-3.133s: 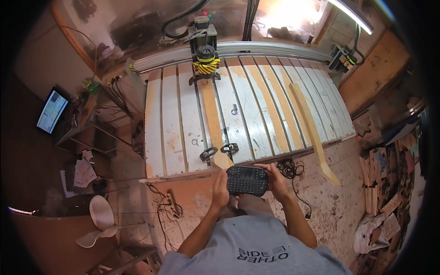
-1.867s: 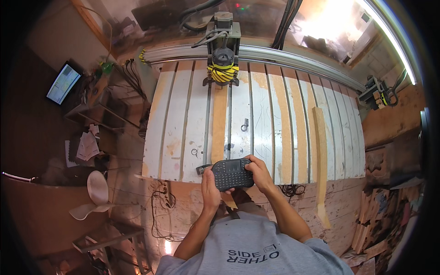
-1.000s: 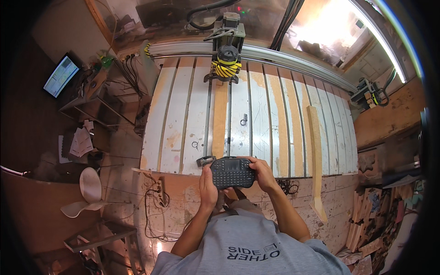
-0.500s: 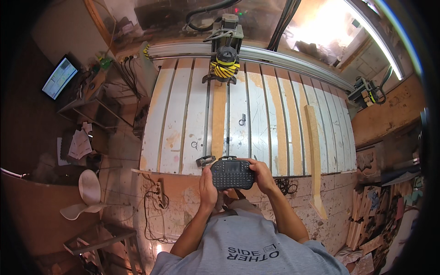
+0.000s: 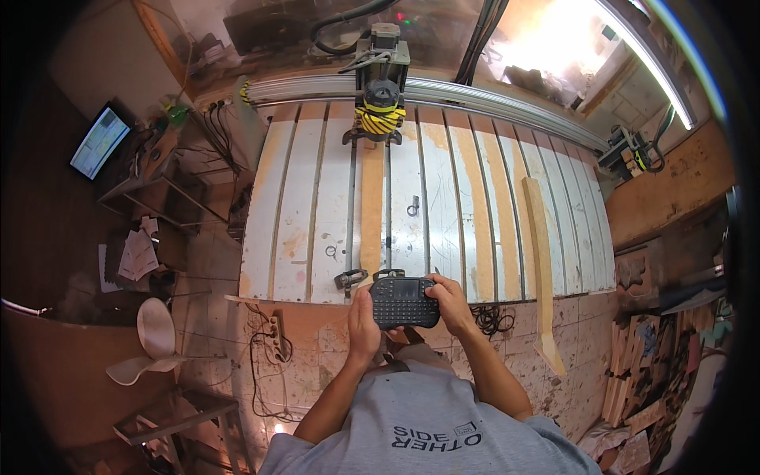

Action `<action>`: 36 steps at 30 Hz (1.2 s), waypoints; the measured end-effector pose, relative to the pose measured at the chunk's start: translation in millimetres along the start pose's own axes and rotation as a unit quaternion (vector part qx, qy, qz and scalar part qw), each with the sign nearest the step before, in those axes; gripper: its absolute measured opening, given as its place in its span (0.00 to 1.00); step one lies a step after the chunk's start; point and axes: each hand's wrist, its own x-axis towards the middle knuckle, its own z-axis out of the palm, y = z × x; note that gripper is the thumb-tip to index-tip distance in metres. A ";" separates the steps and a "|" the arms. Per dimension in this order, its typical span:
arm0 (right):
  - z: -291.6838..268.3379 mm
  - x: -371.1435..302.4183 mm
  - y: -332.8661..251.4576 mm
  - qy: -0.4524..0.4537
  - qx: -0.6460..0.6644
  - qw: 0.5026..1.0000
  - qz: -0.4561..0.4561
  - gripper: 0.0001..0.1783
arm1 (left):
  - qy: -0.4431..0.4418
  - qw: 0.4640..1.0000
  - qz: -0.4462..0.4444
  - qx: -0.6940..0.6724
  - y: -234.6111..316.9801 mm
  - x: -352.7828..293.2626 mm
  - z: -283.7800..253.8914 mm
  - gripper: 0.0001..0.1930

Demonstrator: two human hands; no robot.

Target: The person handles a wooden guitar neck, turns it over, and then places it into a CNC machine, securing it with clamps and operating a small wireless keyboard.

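Note:
Between both hands is a small black handheld keyboard (image 5: 404, 309) with a touchpad at its top. My left hand (image 5: 364, 327) grips its left edge. On the other edge is my right hand (image 5: 450, 304), its thumb over the top right corner of the keys. Just beyond the keyboard lies the slotted white machine bed (image 5: 328, 202). A long wooden board (image 5: 372, 210) lies on it, running under the router head (image 5: 380, 111) with its yellow-and-black striped skirt. Black clamps (image 5: 351, 279) sit at the board's near end.
A second wooden strip (image 5: 540, 245) lies on the bed's right side and sticks out past the front edge. At left are a lit monitor (image 5: 100, 141), a white chair (image 5: 154, 332) and a power strip with cables (image 5: 275, 336). Wood offcuts (image 5: 629, 372) are piled at the right.
My right thumb has shifted onto the top right corner of the keyboard. The whole view has moved slightly; the router head and board look unmoved on the bed.

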 end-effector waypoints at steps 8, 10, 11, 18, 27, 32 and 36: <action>-1.1 0.8 3.6 0.018 0.001 1.000 0.004 0.13 | 0.006 1.000 0.001 0.021 2.2 -2.1 4.2 0.26; -1.1 1.1 4.0 0.022 -0.009 1.000 -0.001 0.13 | 0.011 1.000 0.004 0.025 3.4 -2.2 5.9 0.26; -1.0 0.8 4.2 0.023 -0.005 1.000 0.002 0.13 | 0.013 1.000 0.005 0.024 3.3 -2.5 6.2 0.26; -1.9 -1.3 2.0 0.016 -0.016 1.000 -0.001 0.13 | 0.014 1.000 0.000 0.020 4.3 -2.8 7.0 0.25; -3.8 -4.6 -2.8 -0.001 0.009 1.000 0.008 0.18 | 0.018 0.999 0.023 0.032 5.1 -4.4 6.0 0.26; -6.9 -4.6 6.0 -0.037 0.090 0.995 0.007 0.23 | 0.034 0.997 0.050 0.049 6.8 -2.5 5.8 0.26; -4.2 -10.5 -14.2 -0.118 0.189 0.971 0.082 0.26 | 0.047 0.999 0.013 -0.009 3.7 -4.4 -1.6 0.26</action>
